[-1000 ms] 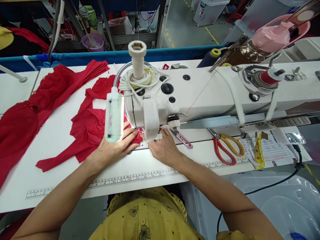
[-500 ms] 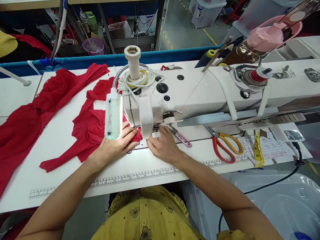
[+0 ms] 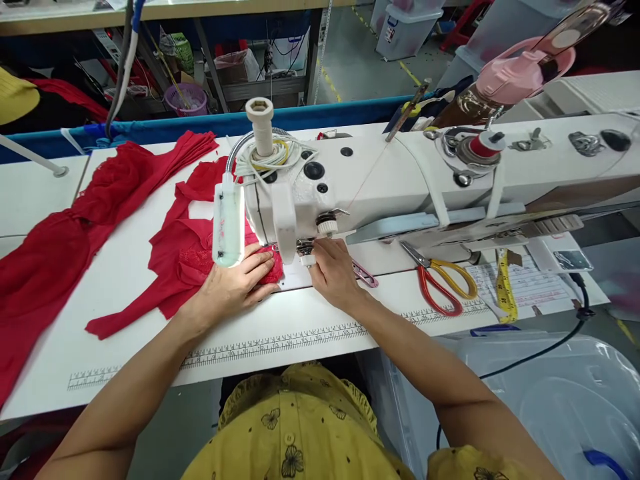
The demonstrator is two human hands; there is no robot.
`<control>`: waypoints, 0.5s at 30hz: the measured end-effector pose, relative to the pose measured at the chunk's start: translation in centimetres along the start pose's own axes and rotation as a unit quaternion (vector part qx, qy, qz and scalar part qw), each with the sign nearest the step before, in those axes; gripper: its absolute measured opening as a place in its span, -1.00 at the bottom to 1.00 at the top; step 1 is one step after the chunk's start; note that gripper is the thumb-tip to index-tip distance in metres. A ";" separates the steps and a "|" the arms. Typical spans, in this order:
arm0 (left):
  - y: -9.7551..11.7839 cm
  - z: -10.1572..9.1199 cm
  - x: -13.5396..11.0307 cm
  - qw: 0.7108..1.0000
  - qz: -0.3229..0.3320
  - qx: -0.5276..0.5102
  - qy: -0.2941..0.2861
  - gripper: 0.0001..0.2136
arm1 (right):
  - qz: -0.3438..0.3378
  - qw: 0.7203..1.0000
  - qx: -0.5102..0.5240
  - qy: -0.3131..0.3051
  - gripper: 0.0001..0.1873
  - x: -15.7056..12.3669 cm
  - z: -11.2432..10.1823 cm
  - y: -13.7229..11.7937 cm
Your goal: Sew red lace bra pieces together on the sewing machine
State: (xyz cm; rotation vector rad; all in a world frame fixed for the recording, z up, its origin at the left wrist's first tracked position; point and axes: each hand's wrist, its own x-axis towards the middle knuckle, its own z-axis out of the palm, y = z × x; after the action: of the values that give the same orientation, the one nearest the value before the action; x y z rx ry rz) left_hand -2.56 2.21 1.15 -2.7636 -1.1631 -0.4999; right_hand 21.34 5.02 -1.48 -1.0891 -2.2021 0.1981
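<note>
A white sewing machine (image 3: 380,180) spans the white table (image 3: 300,327). A red lace garment piece (image 3: 185,260) lies under its head. My left hand (image 3: 233,287) rests flat on the red fabric beside the needle, fingers stretched out. My right hand (image 3: 333,270) is raised at the machine's head, its fingers reaching up to the parts just under the round knob (image 3: 327,225); the fingertips are hidden there. A small lamp (image 3: 229,223) on a gooseneck hangs over my left hand.
More red fabric (image 3: 65,227) is piled at the left. Thread snips (image 3: 364,273), red-and-yellow scissors (image 3: 440,283) and a yellow tape measure (image 3: 506,290) lie right of my hand. A clear plastic bin (image 3: 550,400) stands at the lower right. A red thread spool (image 3: 483,143) tops the machine.
My right hand has lifted from the table up to the machine head near the needle. My left hand stays flat on the red fabric. The view has shifted slightly.
</note>
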 end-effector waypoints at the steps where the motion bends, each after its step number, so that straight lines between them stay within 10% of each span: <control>1: 0.0 0.0 0.0 1.000 0.005 0.000 0.001 -0.68 | 0.001 1.000 0.007 0.000 -0.72 -0.1 0.0 0.0; 15: -1.6 -0.5 -0.6 0.994 -0.065 -0.065 -0.062 -0.70 | -0.064 0.998 0.000 0.013 -0.77 -0.2 1.8 0.7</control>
State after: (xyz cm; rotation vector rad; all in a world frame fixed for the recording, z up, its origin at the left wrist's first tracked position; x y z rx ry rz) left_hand -4.19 2.84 1.39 -2.8777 -1.3914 -0.4372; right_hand 20.74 5.56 -3.19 -0.9422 -2.2384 0.1280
